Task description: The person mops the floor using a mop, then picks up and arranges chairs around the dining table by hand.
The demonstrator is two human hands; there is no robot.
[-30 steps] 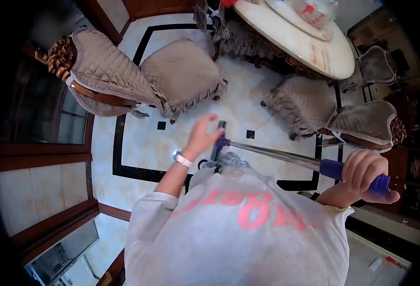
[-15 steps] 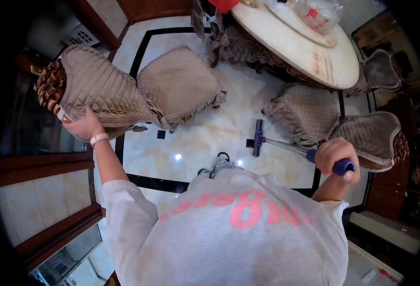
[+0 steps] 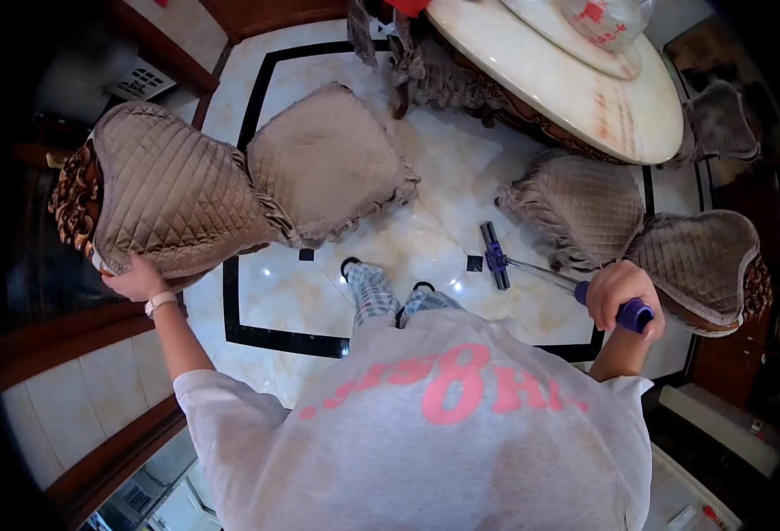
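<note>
My left hand [image 3: 138, 278] grips the lower side edge of the backrest of a padded chair [image 3: 173, 190] with a quilted brown cover and carved wooden top. My right hand [image 3: 622, 299] is wrapped round the purple handle of a mop-like floor tool [image 3: 540, 273]. A metal pole runs from that handle to a dark and purple head [image 3: 495, 257], which rests on the tiled floor near a small black tile. The fingertips of my left hand are partly hidden at the chair's edge.
A round marble table [image 3: 576, 88] with a plastic bag [image 3: 611, 22] on it stands at the upper right. Another covered chair [image 3: 699, 265] is beside my right hand, with one more behind. Dark wood panelling [image 3: 98, 354] runs along the left. Both my feet are on the floor.
My left hand left the tool's head and took hold of the chair's backrest, which has since shifted slightly left. The tool's head moved right and away from my body.
</note>
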